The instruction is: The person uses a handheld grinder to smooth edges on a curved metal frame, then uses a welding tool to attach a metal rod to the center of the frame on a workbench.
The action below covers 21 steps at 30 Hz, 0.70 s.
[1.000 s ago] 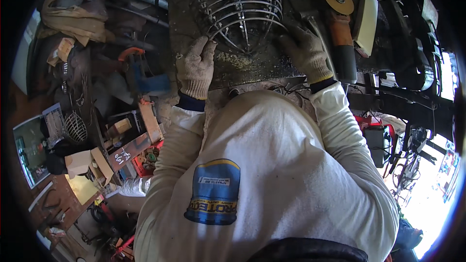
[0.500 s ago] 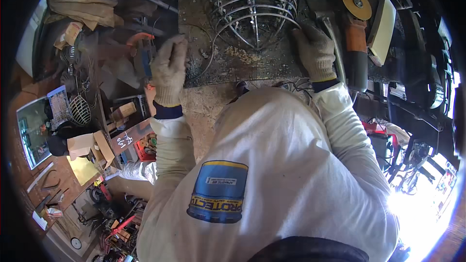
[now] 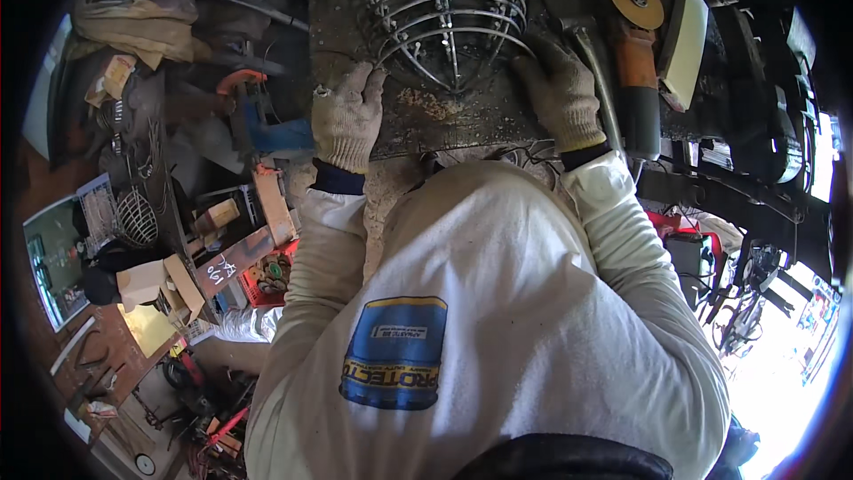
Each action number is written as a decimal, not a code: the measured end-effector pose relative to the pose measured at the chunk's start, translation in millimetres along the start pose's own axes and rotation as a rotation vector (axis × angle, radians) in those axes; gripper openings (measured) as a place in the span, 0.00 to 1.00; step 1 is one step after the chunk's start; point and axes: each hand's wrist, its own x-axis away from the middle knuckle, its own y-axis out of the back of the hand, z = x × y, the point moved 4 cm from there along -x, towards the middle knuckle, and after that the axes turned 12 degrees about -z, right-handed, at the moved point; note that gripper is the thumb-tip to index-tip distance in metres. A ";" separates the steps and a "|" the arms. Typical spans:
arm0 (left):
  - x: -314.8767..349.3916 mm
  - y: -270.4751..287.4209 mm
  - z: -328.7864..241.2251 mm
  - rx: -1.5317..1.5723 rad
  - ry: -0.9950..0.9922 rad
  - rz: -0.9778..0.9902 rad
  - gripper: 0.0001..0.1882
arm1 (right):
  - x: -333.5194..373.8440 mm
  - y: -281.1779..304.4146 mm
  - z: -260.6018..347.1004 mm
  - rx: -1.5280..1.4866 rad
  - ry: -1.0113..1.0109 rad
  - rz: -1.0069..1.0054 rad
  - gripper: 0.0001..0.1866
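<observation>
A cage [image 3: 446,28] lies on the bench [image 3: 422,132], left of a grinder [image 3: 637,71].

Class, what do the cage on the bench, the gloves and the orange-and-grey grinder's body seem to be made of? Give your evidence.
Cage: metal, probably steel; thin bars with silvery highlights and lumpy joints.
Gloves: knitted fabric, perhaps cotton; matt beige, with ribbed cuffs.
Grinder's body: likely plastic; smooth, coloured casing, though paint could hide metal.

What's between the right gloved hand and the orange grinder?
In the head view, a grey metal bar lies lengthwise between the right gloved hand and the orange grinder.
</observation>
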 end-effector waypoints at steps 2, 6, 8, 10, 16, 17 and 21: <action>4.7 -3.4 3.9 0.040 0.026 -0.038 0.13 | 3.8 2.3 2.0 -0.001 -0.014 -0.019 0.21; 1.3 -0.3 2.7 0.084 0.065 -0.084 0.13 | 3.6 3.4 -7.5 0.052 0.034 -0.011 0.20; 5.1 -2.0 5.1 0.092 0.041 -0.101 0.12 | 2.3 1.2 -9.0 0.043 0.007 -0.021 0.19; 5.6 -1.2 5.1 0.097 0.020 -0.115 0.12 | 1.8 -0.7 -7.5 0.034 -0.020 -0.027 0.19; -2.0 2.9 -0.2 0.129 0.092 -0.046 0.12 | 2.2 -2.9 -11.1 0.004 -0.079 -0.082 0.18; -3.2 3.0 -0.4 0.126 0.109 -0.029 0.13 | 1.8 -2.4 -10.3 0.022 -0.077 -0.094 0.18; -0.4 2.1 0.3 0.133 0.093 -0.061 0.14 | 2.0 -4.7 -11.8 0.012 -0.105 -0.089 0.18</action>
